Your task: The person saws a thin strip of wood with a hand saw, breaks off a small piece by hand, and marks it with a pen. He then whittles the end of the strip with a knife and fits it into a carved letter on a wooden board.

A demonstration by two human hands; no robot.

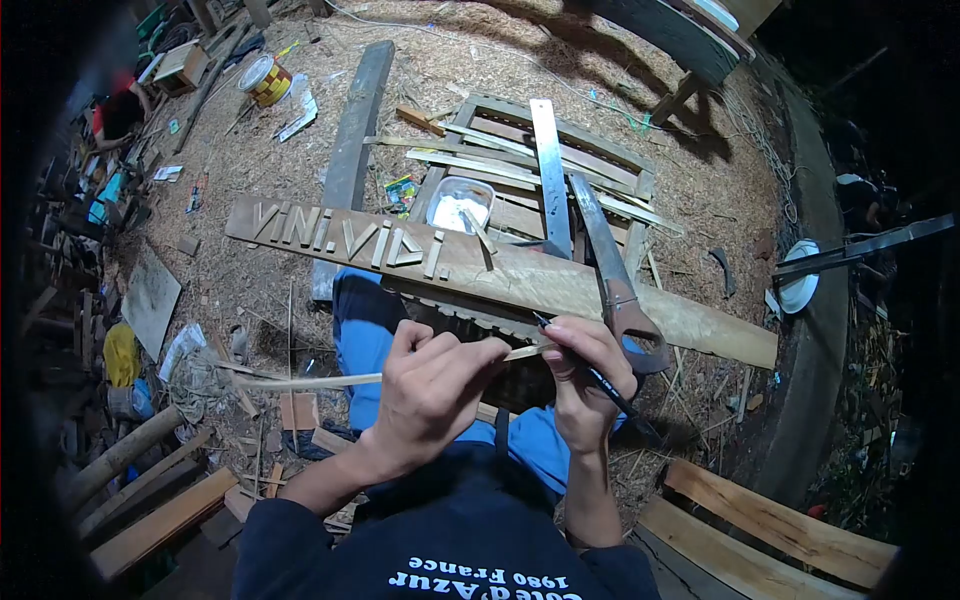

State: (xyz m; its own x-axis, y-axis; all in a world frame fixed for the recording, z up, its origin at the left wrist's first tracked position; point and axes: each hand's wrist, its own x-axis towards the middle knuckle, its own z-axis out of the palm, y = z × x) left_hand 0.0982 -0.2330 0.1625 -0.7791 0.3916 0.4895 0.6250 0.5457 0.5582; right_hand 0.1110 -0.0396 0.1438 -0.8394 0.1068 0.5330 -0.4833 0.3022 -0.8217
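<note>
My left hand (430,390) is closed round a thin wooden strip (312,382), which sticks out to the left. The strip's right end reaches the fingertips of my right hand (588,375). That hand also grips a slim black pencil (606,386), its tip pointing up and left. Just beyond both hands lies a long wooden board (540,277) with raised wooden letters (350,238) spelling "VINI.VIDI." A loose short strip (480,232) rests right of the letters. Across the board's right part lies a handsaw (598,228), its handle near my right hand.
A metal straightedge (550,165) and a plastic tub (461,204) lie behind the board, near a slatted wooden frame (560,130) with loose strips. A plank (358,130) stretches away at left. Wood shavings cover the ground. Another person (120,110) is at far left.
</note>
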